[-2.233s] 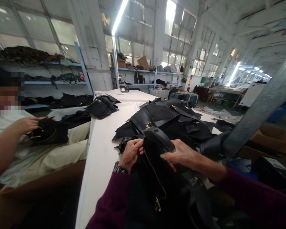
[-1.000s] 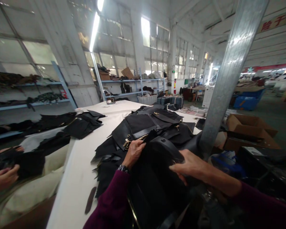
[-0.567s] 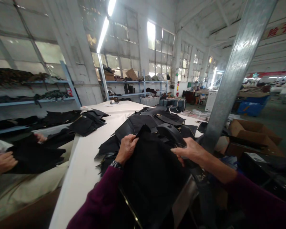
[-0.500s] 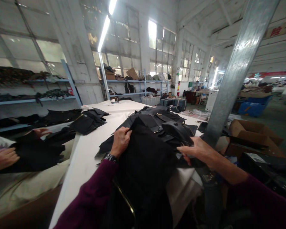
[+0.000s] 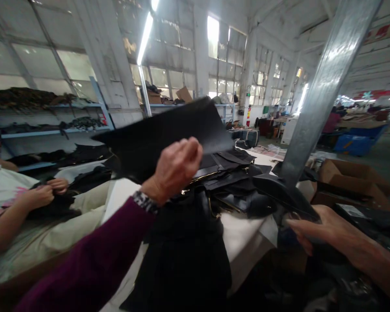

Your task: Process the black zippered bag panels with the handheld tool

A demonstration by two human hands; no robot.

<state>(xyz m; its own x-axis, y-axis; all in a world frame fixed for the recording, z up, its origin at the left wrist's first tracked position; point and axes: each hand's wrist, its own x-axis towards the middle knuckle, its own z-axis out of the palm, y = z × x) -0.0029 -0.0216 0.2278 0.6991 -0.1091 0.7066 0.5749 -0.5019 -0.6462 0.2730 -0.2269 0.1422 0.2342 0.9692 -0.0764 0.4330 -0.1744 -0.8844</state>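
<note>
My left hand [image 5: 174, 170] is closed on a flat black leather panel [image 5: 162, 136] and holds it raised above the white table [image 5: 243, 236], tilted toward the left. My right hand [image 5: 315, 232] is low at the right and grips a curved black leather piece [image 5: 281, 193] at the table's edge. Between my hands a black bag body [image 5: 185, 255] hangs over the table's near edge. Behind it lies a pile of black leather parts with gold fittings [image 5: 227, 173].
A slanted grey metal post [image 5: 321, 91] rises at the right. Open cardboard boxes [image 5: 347, 180] sit beyond it. At the left a seated person handles black material [image 5: 52, 206] with both hands. Blue shelves [image 5: 52, 130] with dark goods line the back wall.
My left hand has lifted a black panel off the pile and swung it up and to the left. My right hand has dropped lower and to the right with a curved black piece.
</note>
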